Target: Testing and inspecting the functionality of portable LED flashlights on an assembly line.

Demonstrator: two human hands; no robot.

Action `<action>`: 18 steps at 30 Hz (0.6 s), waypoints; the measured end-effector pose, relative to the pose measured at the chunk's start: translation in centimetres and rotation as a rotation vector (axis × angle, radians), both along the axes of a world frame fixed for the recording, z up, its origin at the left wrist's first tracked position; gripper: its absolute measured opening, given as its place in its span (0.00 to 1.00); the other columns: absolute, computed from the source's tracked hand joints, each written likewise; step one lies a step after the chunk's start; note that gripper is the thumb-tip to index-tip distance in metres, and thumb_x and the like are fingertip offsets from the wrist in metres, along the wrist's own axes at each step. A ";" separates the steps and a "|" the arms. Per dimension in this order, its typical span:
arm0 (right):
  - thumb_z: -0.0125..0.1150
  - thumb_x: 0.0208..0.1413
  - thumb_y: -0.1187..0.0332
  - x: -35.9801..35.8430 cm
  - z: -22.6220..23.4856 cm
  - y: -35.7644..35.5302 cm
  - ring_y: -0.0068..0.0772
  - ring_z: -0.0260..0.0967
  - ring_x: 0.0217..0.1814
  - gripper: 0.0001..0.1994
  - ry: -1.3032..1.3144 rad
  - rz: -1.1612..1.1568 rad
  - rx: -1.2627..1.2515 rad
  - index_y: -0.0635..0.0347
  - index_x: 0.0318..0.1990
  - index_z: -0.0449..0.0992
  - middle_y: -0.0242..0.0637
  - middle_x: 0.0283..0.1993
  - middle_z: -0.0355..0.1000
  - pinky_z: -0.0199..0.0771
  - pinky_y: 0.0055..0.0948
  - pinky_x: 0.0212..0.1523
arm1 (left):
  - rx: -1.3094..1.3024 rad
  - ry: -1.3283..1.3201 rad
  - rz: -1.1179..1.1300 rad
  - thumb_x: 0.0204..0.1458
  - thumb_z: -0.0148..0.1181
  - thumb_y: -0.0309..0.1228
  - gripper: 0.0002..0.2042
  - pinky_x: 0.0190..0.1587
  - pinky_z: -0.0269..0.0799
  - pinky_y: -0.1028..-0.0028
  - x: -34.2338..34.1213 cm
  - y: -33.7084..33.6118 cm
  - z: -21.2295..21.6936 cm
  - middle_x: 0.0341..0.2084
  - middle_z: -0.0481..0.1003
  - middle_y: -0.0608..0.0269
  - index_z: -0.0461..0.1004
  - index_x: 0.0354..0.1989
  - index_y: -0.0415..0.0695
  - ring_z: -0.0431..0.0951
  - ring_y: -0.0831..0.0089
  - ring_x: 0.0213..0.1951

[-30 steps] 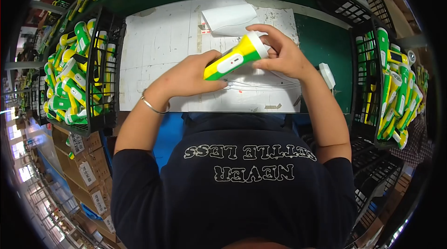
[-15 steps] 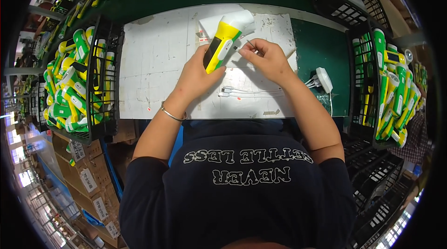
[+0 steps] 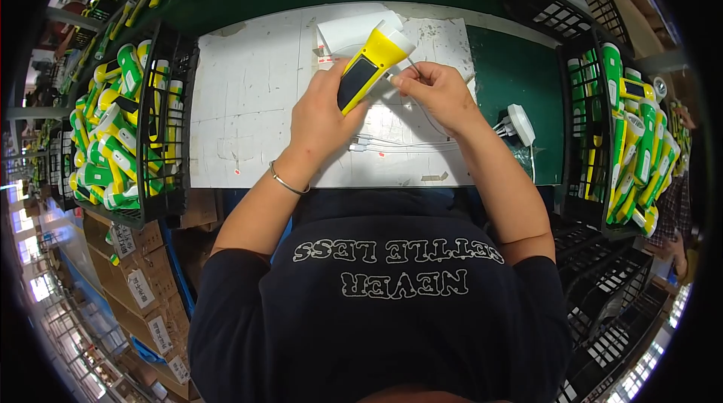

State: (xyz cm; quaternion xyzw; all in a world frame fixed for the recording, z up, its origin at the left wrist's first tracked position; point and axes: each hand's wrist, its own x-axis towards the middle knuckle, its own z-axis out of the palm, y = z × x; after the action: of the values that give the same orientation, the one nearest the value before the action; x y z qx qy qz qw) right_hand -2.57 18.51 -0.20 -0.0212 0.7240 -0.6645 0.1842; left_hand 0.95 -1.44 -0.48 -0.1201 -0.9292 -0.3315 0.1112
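Note:
My left hand (image 3: pixel 325 111) grips a yellow torch (image 3: pixel 367 65) with a dark panel on its side and a white head, held tilted over the white work mat (image 3: pixel 248 109). Beside the torch's head, my right hand (image 3: pixel 431 90) pinches a thin white wire (image 3: pixel 413 65) between thumb and fingers. More white cable (image 3: pixel 399 145) lies on the mat under my hands. A metal bangle sits on my left wrist.
A black crate (image 3: pixel 162 113) of green-and-yellow torches stands at the left, and another such crate (image 3: pixel 602 139) at the right. A white plug adapter (image 3: pixel 520 124) lies on the green table at right. A white box (image 3: pixel 354 26) sits behind the torch. Cardboard boxes are stacked lower left.
Over the last second the torch has swung from lying across my hands to pointing up and away. My right hand has left its head and now pinches the wire beside it.

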 end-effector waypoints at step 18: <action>0.62 0.49 0.66 2.0 -1.0 0.7 0.14 0.61 0.26 0.11 0.190 -0.057 0.232 0.66 0.30 0.75 0.28 0.23 0.69 0.62 0.16 0.28 | 0.111 0.538 0.299 0.41 0.66 0.33 0.33 0.44 0.68 0.65 -1.6 -6.9 3.9 0.42 0.67 0.49 0.57 0.57 0.40 0.69 0.54 0.43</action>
State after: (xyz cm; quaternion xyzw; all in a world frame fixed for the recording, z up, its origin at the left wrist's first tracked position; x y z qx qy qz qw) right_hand -0.57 19.26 -1.20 -0.0420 0.8104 -0.5763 0.0969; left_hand -0.66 -8.31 3.41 -0.0595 -0.8542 -0.3179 0.4070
